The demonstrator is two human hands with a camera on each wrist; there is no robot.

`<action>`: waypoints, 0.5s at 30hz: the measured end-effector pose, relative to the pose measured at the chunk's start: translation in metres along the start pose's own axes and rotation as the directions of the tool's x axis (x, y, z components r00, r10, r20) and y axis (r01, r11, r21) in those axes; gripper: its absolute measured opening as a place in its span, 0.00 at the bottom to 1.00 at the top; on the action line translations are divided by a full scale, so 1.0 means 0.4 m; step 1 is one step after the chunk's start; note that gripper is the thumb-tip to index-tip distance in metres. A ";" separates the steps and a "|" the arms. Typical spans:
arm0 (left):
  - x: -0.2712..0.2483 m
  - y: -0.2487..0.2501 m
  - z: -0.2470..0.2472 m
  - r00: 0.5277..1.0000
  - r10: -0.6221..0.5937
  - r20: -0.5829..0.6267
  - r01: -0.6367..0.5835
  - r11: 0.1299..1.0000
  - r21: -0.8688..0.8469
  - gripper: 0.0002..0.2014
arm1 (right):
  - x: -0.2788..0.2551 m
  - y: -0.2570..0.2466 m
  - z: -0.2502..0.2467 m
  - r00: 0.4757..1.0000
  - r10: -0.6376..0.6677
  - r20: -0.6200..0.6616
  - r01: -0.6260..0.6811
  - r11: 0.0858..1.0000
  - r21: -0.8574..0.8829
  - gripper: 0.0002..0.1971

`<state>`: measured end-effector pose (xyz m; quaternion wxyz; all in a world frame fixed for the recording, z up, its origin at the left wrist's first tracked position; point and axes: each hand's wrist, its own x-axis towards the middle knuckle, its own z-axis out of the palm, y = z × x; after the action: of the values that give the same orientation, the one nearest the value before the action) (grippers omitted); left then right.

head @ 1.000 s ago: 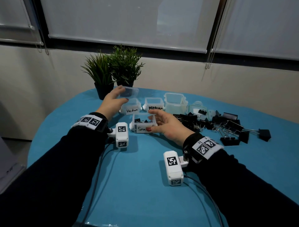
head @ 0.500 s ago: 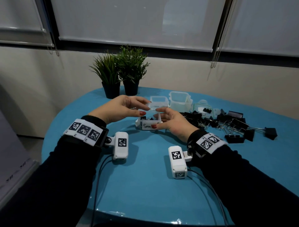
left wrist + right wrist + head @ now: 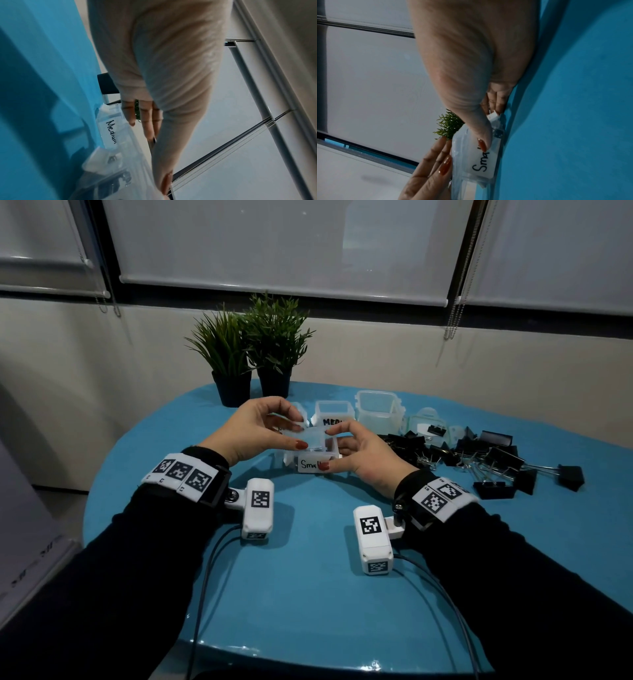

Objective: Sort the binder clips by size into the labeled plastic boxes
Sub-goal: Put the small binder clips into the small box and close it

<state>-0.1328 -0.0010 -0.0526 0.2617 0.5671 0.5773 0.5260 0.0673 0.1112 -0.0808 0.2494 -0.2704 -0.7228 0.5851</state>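
Lid [image 3: 306, 437], clear plastic, sits in the middle of the frame, just above the box marked Small [image 3: 313, 463]. The left hand [image 3: 255, 428] pinches the lid with thumb and fingers. The right hand [image 3: 364, 455] curls around the box, its thumb on the label. Black clips [image 3: 479, 455] lie at right.
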 end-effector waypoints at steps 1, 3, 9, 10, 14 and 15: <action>0.004 -0.006 -0.002 1.000 -0.003 0.010 0.002 0.998 0.059 0.23 | 0.001 0.000 0.000 1.000 0.001 0.000 -0.001 1.000 -0.005 0.32; 0.011 -0.015 -0.004 0.998 -0.041 0.045 0.033 0.986 0.161 0.21 | 0.001 0.000 -0.002 1.000 0.006 0.000 -0.006 1.000 0.005 0.33; 0.007 -0.002 0.007 0.971 -0.130 0.201 0.084 0.972 0.221 0.20 | 0.003 -0.001 0.001 1.000 0.028 -0.005 -0.028 0.998 0.052 0.36; 0.006 -0.004 0.006 0.967 -0.137 0.216 0.085 0.969 0.233 0.23 | 0.003 0.000 0.001 1.000 0.030 -0.003 -0.029 0.998 0.050 0.36; 0.004 -0.005 0.006 0.967 -0.137 0.213 0.069 0.952 0.298 0.30 | 0.005 0.002 -0.002 0.999 0.036 0.002 -0.036 0.998 0.055 0.36; 0.003 -0.002 0.009 0.973 -0.117 0.198 0.052 0.952 0.303 0.29 | 0.007 0.004 -0.001 0.999 0.037 -0.002 -0.037 0.998 0.059 0.35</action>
<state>-0.1301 0.0016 -0.0541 0.2567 0.6276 0.6419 0.3581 0.0658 0.1137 -0.0820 0.2475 -0.2770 -0.6998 0.6101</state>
